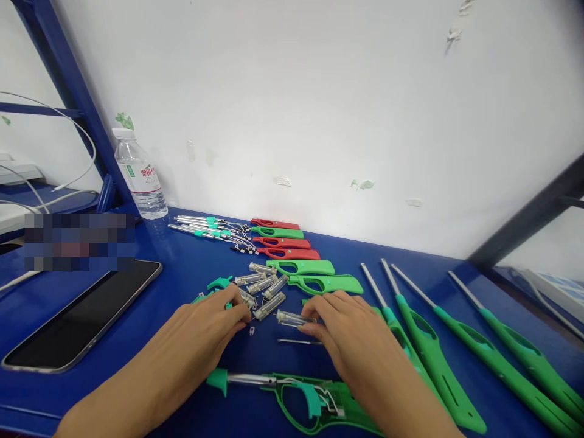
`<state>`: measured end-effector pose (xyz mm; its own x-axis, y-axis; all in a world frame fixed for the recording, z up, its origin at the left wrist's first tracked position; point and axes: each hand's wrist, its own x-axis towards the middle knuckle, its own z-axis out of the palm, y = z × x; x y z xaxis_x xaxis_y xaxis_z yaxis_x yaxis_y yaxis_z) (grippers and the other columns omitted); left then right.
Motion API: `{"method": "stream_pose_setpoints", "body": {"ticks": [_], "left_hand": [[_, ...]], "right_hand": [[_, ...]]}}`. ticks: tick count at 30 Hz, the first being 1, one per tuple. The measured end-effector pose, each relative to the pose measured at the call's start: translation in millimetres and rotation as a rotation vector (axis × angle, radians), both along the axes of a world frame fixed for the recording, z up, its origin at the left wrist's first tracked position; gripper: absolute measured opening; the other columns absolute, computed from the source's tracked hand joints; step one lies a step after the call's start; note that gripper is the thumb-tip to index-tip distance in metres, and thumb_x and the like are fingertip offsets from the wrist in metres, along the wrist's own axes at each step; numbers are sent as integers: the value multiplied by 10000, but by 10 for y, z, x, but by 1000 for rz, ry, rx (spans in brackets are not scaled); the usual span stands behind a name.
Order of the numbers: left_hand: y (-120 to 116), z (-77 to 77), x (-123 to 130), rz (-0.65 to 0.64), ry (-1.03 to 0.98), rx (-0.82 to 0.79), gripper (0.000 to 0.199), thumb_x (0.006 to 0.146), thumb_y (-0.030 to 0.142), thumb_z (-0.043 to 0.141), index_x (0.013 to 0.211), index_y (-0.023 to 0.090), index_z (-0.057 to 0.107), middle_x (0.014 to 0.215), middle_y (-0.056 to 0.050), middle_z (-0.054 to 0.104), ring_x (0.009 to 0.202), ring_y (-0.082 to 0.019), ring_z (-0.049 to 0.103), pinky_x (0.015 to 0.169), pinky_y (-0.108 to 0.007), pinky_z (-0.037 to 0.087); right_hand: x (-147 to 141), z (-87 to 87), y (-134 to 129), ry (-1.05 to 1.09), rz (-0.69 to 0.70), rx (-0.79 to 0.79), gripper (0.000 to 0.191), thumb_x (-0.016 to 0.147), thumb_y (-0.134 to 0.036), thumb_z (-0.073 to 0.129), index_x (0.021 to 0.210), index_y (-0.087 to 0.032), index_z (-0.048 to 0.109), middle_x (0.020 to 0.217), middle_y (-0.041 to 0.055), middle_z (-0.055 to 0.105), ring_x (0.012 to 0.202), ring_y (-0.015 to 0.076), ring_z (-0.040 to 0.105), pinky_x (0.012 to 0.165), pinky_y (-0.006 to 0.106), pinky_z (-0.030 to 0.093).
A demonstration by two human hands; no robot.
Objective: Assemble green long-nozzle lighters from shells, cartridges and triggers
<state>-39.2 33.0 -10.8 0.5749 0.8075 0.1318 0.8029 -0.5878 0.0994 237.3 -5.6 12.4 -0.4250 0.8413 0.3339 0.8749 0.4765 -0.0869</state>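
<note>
My right hand (335, 316) pinches the right end of a clear fuel tube (288, 318) just above the blue table. My left hand (219, 316) is closed beside the pile of clear tubes (269, 295) and the teal triggers (219, 283); what its fingers hold, if anything, is hidden. A small pale clip (252, 331) lies near its fingertips. Below both hands rests an opened green lighter half (292, 401) with a metal rod, teal trigger and white wires inside. A thin metal pin (298, 342) lies between that half and the tube.
Red and green handle shells (292, 243) lie in a column at the back, beside metal rods with wires (201, 228). Several green lighters (438, 359) lie at right. A phone (86, 316) and a water bottle (141, 176) are at left, below a white wall (319, 109).
</note>
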Motion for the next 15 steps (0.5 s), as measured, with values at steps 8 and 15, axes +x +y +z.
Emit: {"method": "stream_pose_setpoints", "body": {"ticks": [8,15], "left_hand": [[-64,70,69,-11,-9,-53,166,1073,178,630,1113,258,770,1213,-72,742,945,-271,801,711,-328,548],[-45,64,90,-65,-54,-92,233,1069,91,544,1036,240,720,1112,-49,738,845,-233,793,679,-323,497]], "right_hand": [[-32,29,-12,-2,20,24,189,973,-85,819,1017,-236,716,965,-13,816,879,274,785,755,430,537],[-27,32,-15,5,23,32,185,965,-90,825,1012,-239,726,937,-4,835,855,295,797,736,428,562]]}}
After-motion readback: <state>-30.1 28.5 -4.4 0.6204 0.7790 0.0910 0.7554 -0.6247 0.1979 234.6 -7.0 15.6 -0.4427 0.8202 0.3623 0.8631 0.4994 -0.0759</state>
